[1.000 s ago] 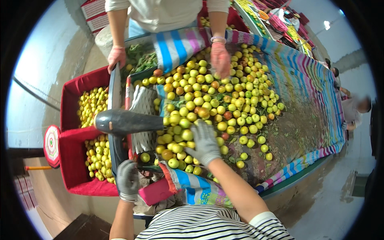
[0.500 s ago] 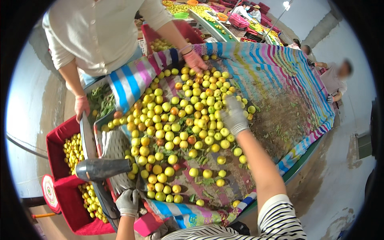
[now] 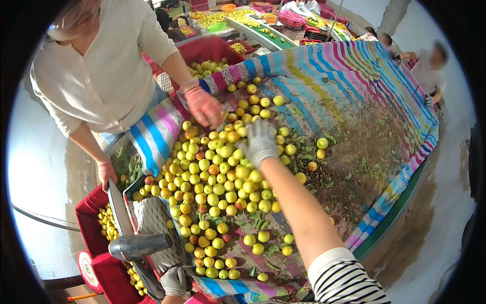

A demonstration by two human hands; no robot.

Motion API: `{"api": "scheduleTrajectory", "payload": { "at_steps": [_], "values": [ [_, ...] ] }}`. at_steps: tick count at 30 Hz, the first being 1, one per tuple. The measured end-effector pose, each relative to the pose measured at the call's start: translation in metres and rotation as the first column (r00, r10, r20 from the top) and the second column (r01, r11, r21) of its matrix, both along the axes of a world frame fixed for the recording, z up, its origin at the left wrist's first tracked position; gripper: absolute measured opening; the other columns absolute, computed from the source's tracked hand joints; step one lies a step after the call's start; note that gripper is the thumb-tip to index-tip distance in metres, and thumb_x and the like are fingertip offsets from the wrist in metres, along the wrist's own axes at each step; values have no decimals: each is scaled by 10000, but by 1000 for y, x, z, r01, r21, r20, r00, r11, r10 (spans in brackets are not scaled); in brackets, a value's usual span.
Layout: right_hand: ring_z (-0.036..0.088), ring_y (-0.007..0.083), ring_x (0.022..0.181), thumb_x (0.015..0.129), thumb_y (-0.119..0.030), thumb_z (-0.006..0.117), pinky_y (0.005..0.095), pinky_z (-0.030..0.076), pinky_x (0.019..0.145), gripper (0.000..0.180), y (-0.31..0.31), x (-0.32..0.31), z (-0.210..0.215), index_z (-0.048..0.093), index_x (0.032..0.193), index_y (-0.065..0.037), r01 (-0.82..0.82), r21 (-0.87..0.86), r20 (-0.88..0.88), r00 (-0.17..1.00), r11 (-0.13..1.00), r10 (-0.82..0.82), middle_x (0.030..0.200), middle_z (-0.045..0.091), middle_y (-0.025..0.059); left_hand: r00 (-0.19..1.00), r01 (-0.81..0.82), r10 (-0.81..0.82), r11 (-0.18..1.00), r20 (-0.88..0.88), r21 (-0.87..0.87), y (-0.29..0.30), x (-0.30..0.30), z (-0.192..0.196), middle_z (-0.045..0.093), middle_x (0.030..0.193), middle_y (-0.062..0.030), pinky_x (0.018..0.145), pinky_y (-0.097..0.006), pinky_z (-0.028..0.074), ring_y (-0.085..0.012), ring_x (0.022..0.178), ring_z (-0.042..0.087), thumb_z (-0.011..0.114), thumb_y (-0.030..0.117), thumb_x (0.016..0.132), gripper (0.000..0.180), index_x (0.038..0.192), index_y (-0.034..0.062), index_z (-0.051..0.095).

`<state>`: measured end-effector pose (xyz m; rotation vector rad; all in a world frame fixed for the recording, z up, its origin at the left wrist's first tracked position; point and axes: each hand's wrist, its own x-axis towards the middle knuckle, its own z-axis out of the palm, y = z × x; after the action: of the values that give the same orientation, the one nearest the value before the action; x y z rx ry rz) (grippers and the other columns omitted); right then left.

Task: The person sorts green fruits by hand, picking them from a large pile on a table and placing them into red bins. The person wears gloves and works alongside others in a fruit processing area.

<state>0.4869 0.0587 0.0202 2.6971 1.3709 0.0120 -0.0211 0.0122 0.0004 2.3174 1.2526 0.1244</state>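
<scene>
My right hand [image 3: 260,143], in a light grey knit glove, reaches over a pile of round yellow-green fruit [image 3: 217,188], some with reddish patches. Its fingers are spread and slightly blurred, touching the fruit at the upper part of the pile. The fruit lies on a striped cloth [image 3: 324,76] strewn with leaves [image 3: 364,162]. At the bottom left, my left hand [image 3: 173,281], gloved alike, is closed over the edge beside a light perforated chute [image 3: 152,213]. A co-worker's pink-gloved hand [image 3: 204,107] is over the fruit; their other hand [image 3: 106,172] holds a metal side rail [image 3: 119,205].
A dark hair-dryer-shaped blower [image 3: 139,247] lies across the rail and chute. Red-lined crates [image 3: 91,213] holding fruit stand below at the left, and another red bin [image 3: 210,48] sits behind. Other people [image 3: 430,71] stand at the far right end. A sorting line [image 3: 258,33] runs behind.
My right hand has swept leftward, pushing fruit closer together toward the chute and baring more leaf-strewn cloth. The co-worker's hand has also shifted left and nearer. The whole view has shifted somewhat.
</scene>
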Motion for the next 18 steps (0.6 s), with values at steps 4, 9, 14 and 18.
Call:
{"api": "scheduleTrajectory", "payload": {
  "at_steps": [4, 9, 14, 18],
  "values": [
    [214, 331, 1454, 969, -593, 298, 517, 96, 1184, 730, 15, -68, -12, 298, 1500, -91, -151, 89, -38, 987, 984, 155, 1561, 269, 165, 999, 30, -30, 999, -11, 22, -2, 6, 0, 610, 728, -188, 642, -455, 469, -392, 693, 598, 466, 237, 938, 307, 784, 35, 639],
    [162, 327, 1477, 995, -543, 256, 478, 61, 1205, 716, -7, -143, -8, 231, 1523, -59, -276, 85, -173, 942, 957, 287, 1605, 167, 137, 999, 32, -30, 998, -31, 55, -2, 8, -10, 619, 729, -174, 639, -468, 468, -400, 705, 604, 438, 295, 936, 347, 768, 61, 631],
    [160, 304, 1481, 986, -462, 344, 436, 66, 1217, 683, -36, -228, -23, 280, 1496, -12, -456, 205, -345, 794, 866, 500, 1590, 208, 166, 990, 41, -24, 991, -138, 126, 6, -16, -32, 623, 726, -175, 638, -493, 472, -418, 722, 599, 397, 363, 936, 404, 733, 91, 615],
    [316, 335, 1407, 946, -510, 443, 466, 144, 1192, 675, -66, -300, -44, 406, 1435, -46, -676, 255, -396, 579, 691, 713, 1509, 361, 184, 831, 133, -122, 991, -542, -20, 18, -80, -76, 651, 1069, -218, 785, -448, 521, -365, 933, 634, 461, 347, 962, 470, 1310, 34, 512]
  ]
}}
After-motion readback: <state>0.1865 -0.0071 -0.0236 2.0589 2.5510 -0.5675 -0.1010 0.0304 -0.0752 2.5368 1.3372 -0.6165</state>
